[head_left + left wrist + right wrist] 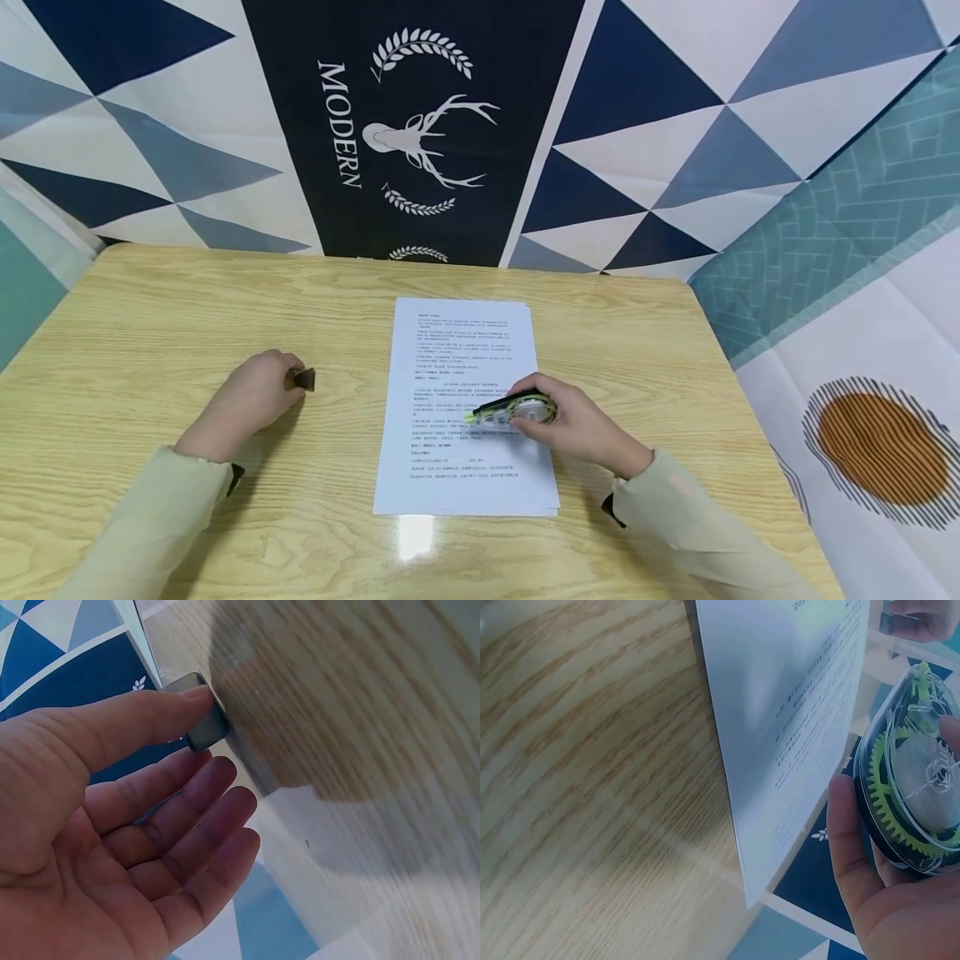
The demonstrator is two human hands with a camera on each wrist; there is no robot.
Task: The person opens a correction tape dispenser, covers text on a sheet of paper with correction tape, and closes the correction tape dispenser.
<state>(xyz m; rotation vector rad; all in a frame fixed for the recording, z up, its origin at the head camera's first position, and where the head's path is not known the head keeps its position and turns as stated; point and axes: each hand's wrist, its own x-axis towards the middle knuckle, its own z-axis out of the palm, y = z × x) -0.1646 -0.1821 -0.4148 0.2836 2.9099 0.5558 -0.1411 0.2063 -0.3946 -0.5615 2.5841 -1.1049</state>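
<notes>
My right hand grips a correction tape with a clear case, a black edge and a lime-green tip. The tape is over the right part of a stack of printed paper, its tip pointing left. Through the case, the right wrist view shows a green toothed wheel. To the left of the paper, my left hand pinches a small dark see-through cap between thumb and index finger. The other left fingers are loosely bent. I cannot tell whether the tape's tip touches the sheet.
The paper lies on a wood-grain table. Behind the table hangs a cloth with triangles and a deer head. More patterned cloth borders the right side. A bright light reflection shows on the table below the paper.
</notes>
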